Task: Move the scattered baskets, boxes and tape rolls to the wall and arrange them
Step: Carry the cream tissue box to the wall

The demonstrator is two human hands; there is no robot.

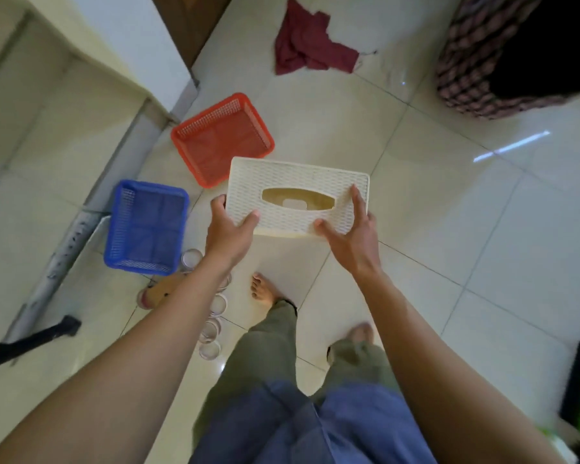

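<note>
While left hand point(230, 229) and right hand point(352, 236) grasp its ends for balance, a cream tissue box point(295, 180) hangs above the floor point(416, 229) — beside the red basket point(221, 139) and blue basket point(146, 226) along the wall point(47, 145), likely its destination.

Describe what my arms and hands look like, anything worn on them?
The left arm and right arm are bare, with no sleeves in view. The left hand and right hand are bare too: no gloves, watch, bracelet or rings visible.
</note>
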